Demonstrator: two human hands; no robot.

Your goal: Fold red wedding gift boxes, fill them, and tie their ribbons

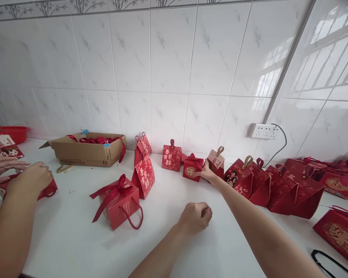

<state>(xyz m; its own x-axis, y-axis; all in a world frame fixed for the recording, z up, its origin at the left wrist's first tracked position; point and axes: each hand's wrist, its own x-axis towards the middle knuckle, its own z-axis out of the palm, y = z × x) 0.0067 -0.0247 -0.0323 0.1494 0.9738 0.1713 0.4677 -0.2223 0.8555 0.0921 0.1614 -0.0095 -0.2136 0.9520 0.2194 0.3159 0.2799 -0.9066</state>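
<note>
Out at the back of the table, my right hand (210, 172) has its fingers closed at the right side of a small red gift box (192, 168) with a ribbon bow and gold print. Some of those fingers are hidden behind the box. Nearer to me, my left hand (196, 217) rests on the table in a loose fist, with nothing showing in it. Just right of my right hand is a beige and red gift box (215, 162) with a loop on top. Another red gift box (171, 157) with white lettering stands to the left of the small one.
A bowed box with a rope handle (120, 204) sits left of centre, beside tent-shaped boxes (144, 175). A cardboard carton (84, 154) holds red ribbons. More red boxes (281, 189) line the right. At left, a co-worker's hands (31, 179) handle a red box.
</note>
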